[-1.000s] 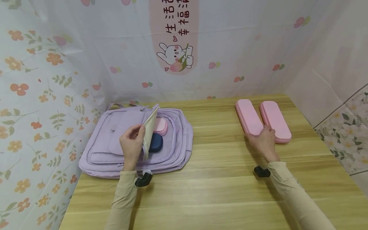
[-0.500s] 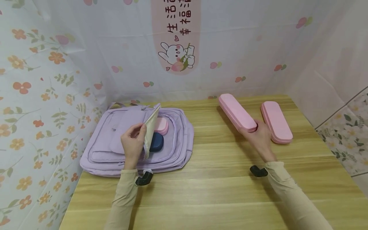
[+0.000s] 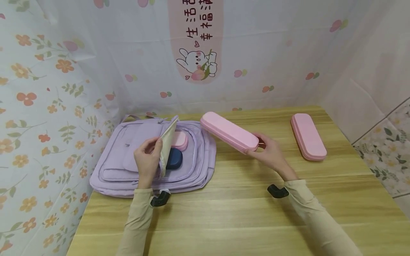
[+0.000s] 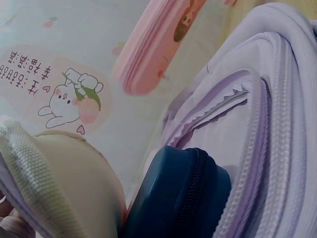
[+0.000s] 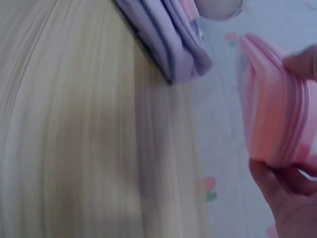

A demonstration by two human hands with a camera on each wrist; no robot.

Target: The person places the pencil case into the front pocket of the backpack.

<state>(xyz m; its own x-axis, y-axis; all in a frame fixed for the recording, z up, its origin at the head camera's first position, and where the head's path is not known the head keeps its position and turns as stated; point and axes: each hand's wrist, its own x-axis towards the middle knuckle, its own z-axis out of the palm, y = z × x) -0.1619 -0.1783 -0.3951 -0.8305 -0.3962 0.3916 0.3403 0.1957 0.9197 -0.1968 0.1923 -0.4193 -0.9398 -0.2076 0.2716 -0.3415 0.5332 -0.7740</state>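
A lavender backpack lies flat on the table at the left. My left hand pinches the edge of its front pocket flap and holds it raised. Inside the pocket sit a navy blue zip case and a small pink case; the flap partly covers both. My right hand grips the near end of a long pink pencil case, held tilted above the table. Its far end reaches over the backpack's right edge. In the right wrist view, fingers and thumb clasp the case's end.
A second long pink pencil case lies on the wooden table at the right. A patterned cloth hangs behind the table, and a floral sheet hangs along the left side.
My right hand has lifted one pink pencil case from beside the other and carried it left, to the backpack's edge. The left hand keeps holding the flap up.
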